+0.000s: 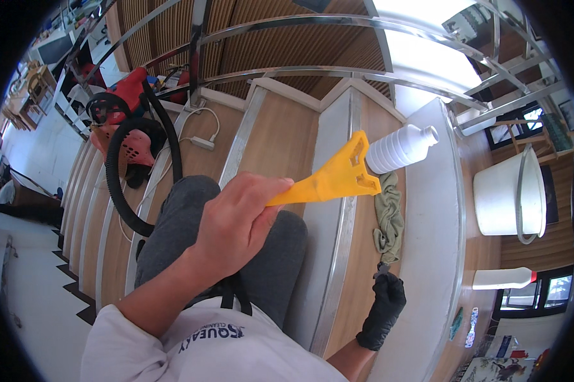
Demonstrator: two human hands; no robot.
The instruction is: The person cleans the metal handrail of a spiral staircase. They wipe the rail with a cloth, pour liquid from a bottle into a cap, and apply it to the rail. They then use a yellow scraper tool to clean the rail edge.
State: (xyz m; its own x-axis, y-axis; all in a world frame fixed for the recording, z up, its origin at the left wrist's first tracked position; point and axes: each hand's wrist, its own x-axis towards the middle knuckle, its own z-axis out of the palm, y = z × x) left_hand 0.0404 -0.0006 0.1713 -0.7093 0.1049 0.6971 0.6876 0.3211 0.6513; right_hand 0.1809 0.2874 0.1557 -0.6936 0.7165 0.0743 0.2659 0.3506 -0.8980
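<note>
My bare left hand (237, 222) grips the narrow end of a yellow plastic scraper handle (327, 176), held above the stairs over my knees. Its flared, notched end points right, towards a white ribbed plastic bottle (397, 149) with an uncapped neck. Below the bottle, a crumpled olive-green cloth (389, 217) lies along a wooden stair tread (351, 281). My right hand (385, 308), in a black glove, is at the near end of the cloth. Its fingers pinch a small dark grey piece (381, 270), too small to identify and partly covered by the fingers.
A red vacuum cleaner (127, 93) with a black hose (112, 184) stands on the left, near a white power strip (202, 143). Metal railings (292, 71) border the stairs. On the upper level at right are a white bucket (497, 196) and a red-capped white bottle (502, 278).
</note>
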